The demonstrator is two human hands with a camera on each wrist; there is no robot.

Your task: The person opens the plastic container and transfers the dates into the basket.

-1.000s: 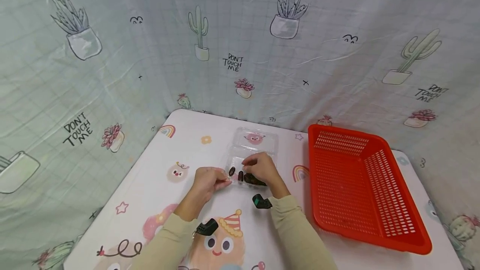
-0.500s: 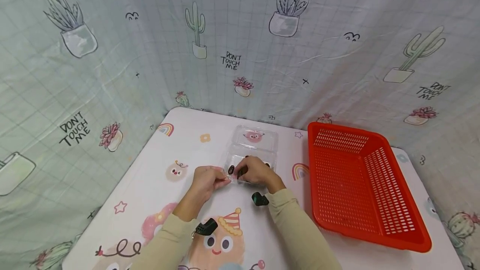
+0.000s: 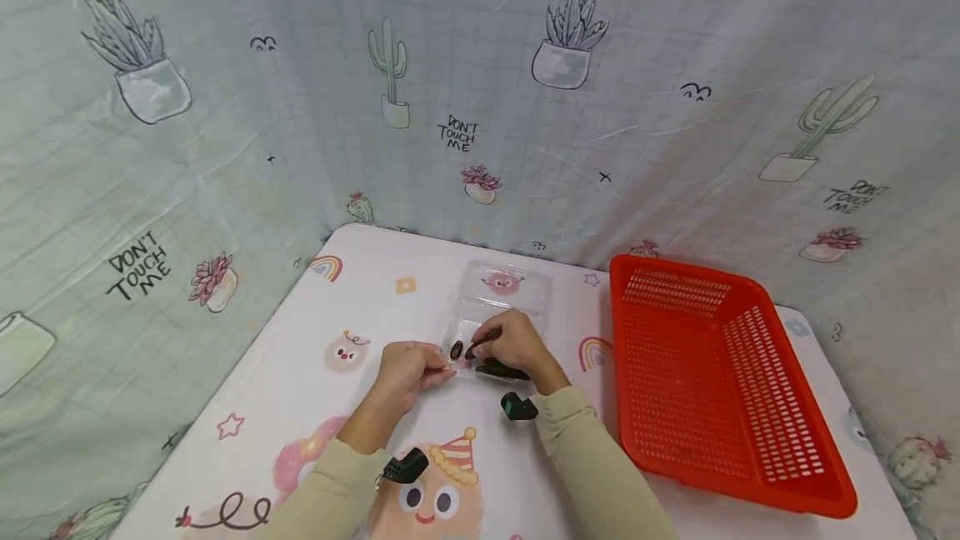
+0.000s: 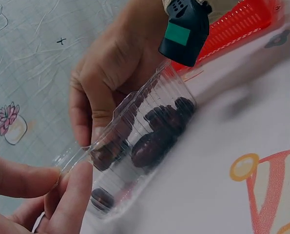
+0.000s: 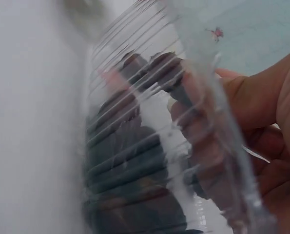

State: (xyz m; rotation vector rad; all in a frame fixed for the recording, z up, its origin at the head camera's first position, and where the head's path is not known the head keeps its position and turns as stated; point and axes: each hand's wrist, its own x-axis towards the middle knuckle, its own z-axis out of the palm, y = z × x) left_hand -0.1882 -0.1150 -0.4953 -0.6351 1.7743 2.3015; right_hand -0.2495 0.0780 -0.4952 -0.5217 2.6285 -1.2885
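Note:
A clear plastic clamshell box (image 3: 504, 280) lies on the table with its lid folded back, away from me. Dark, wrinkled dates (image 4: 149, 147) sit in its near half. My left hand (image 3: 405, 372) pinches the box's near left corner between thumb and fingers. Reaching into the box, my right hand (image 3: 517, 346) pinches one date (image 3: 482, 343), held tilted near the left side. A single date (image 3: 457, 350) lies beside the left wall, while more dates (image 3: 501, 370) form a row along the near wall, partly under my right hand. In the right wrist view, ridged plastic blurs the fingertips.
A large red plastic basket (image 3: 686, 382) stands on the right of the table. The white tabletop (image 3: 420, 311) carries printed cartoon figures. A patterned curtain (image 3: 315, 107) hangs behind and to the left. Both wrists wear small black cameras (image 3: 519, 407).
My right hand has shifted left from the pile of dates and picked up the date that lay mid-box, now tilted in its fingertips. My left hand keeps its pinch on the corner.

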